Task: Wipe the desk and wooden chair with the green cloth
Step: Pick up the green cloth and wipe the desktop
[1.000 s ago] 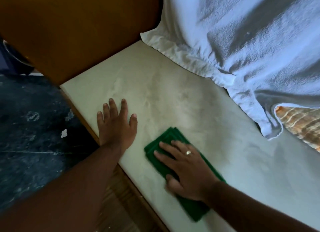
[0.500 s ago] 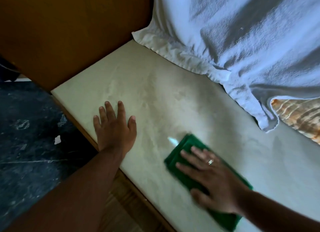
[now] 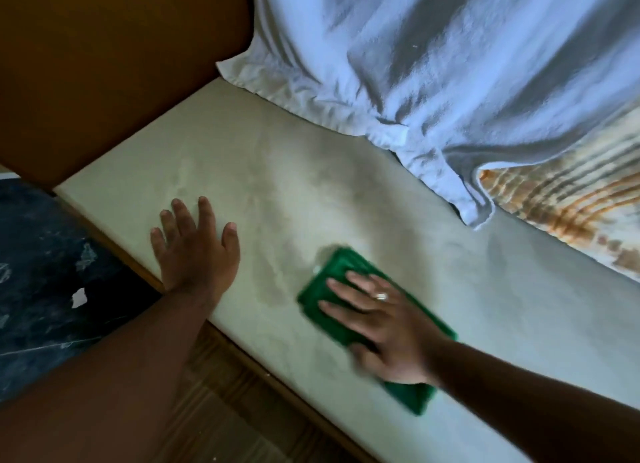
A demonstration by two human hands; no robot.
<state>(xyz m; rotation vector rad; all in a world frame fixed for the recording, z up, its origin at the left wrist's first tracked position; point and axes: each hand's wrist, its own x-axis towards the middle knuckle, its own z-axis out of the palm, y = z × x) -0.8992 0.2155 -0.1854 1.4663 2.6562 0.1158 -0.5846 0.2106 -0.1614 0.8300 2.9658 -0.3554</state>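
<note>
From the head camera, a pale desk runs from the left of the frame down to the lower right, its top showing darker smears and streaks around the middle.

The right hand lies flat in the lower centre, fingers spread and straight, palm pressing down on the green cloth — it is not curled round the cloth, only resting on top of it. A ring shows on one finger. The cloth is folded into a flat pad and lies on the desk top near the front edge; one end sticks out past the fingertips toward the upper left, the other shows below the wrist. The hand and cloth are a little blurred.

The left hand sits at centre left, also flat and open with fingers spread, holding nothing — its palm rests on the desk right at the front edge, apart from the cloth.

A white towel hangs rumpled across the upper right, its hem lying on the back of the desk. Just beside it at the right edge, an orange-striped fabric shows from under the towel. A brown wooden panel fills the upper left. Dark floor lies at the left, with a small white scrap on it.
</note>
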